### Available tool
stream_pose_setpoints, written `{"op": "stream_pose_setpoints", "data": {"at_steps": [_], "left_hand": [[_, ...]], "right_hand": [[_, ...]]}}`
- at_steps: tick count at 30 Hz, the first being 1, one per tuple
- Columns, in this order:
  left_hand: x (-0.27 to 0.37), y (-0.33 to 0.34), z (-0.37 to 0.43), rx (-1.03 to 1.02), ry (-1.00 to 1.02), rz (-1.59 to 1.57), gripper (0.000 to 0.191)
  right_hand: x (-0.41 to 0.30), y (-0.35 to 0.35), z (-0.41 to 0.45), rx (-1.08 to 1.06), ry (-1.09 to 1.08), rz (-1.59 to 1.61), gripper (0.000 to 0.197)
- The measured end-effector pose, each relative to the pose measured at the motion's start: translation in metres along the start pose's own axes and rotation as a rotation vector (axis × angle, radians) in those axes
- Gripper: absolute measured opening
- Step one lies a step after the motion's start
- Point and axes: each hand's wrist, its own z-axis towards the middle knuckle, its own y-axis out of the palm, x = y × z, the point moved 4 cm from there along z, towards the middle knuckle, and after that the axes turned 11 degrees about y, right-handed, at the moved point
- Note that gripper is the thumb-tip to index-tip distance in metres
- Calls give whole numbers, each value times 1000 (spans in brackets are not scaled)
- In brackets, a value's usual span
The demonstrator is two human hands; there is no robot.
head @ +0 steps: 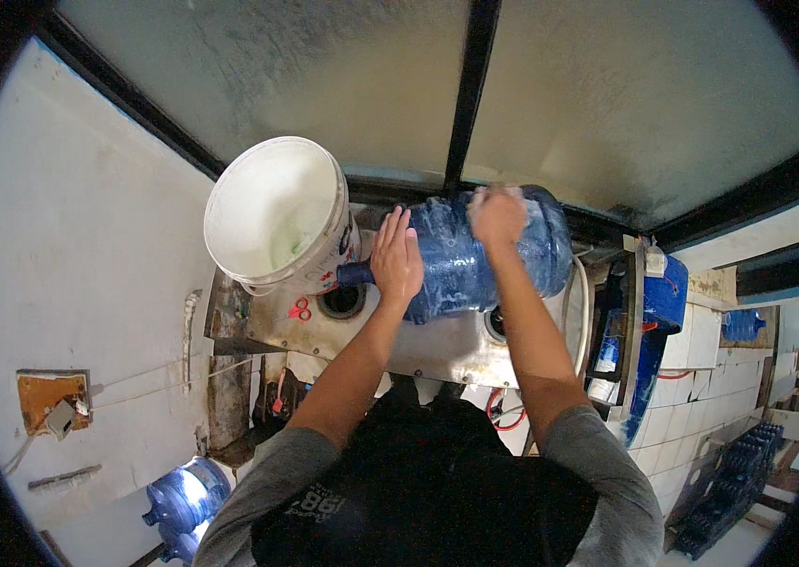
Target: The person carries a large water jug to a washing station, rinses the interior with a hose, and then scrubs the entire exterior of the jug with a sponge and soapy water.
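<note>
A large translucent blue plastic water jug [452,266] lies on its side on the worn metal counter [435,351], its neck pointing left. Whitish suds streak its ribbed body. My left hand [397,266] holds the jug at its shoulder, palm down, fingers stretched over the top beside the neck. My right hand [499,216] is curled and motion-blurred against the jug's upper side, near its base end. Whatever may be under those fingers is hidden. Left of the neck stands a white plastic bucket [332,262] with some pale greenish liquid at the bottom.
Red-handled scissors [299,310] lie beside a round hole [341,303] in the counter. A pale hose [581,312] curves past the right end. Frosted glass panels [343,85] rise behind. More blue jugs [187,496] stand lower left; a blue container [665,294] is at right.
</note>
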Motion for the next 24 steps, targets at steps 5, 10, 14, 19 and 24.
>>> {"op": "stream_pose_setpoints", "data": {"at_steps": [5,10,14,19,24], "left_hand": [[-9,0,-2,11,-106,-170,51],[-12,0,-6,16,-99,-170,53],[-14,-1,-7,81,-144,-333,60],[-32,2,-16,232,-308,-738,70],[-47,4,-14,156,-225,-606,52]], "right_hand": [[-33,7,-104,56,-365,298,52],[8,-27,-123,301,-252,-81,55],[-12,4,-61,121,22,100,51],[-86,33,-102,-41,-291,337,46],[-33,9,-195,-27,-613,189,50]]}}
